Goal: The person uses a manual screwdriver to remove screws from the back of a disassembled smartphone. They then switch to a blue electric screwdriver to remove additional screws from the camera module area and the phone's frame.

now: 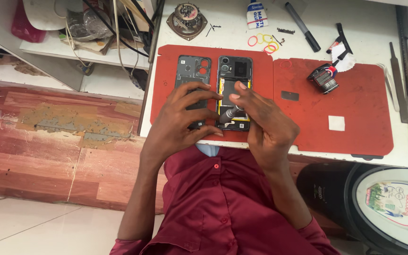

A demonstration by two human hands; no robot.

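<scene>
Under my right hand (265,123), fingers pinch a screwdriver (232,113) on the opened phone (234,71); left hand (180,120), fingers spread, steadies it. A tilted tip could slip and strip the screw.

The scene is lit evenly and brightly from above, with no hard shadows cast. Only soft, short shadows are seen under the hands (223,118) on the red mat (355,108). The white table (369,28) is nearly washed out at the top, and mild glare is seen on the pale floor tiles (48,226). Focus is held across the mat; slight softness is noticed on the fingers. Straight edges are bowed toward the corners by the wide lens
</scene>
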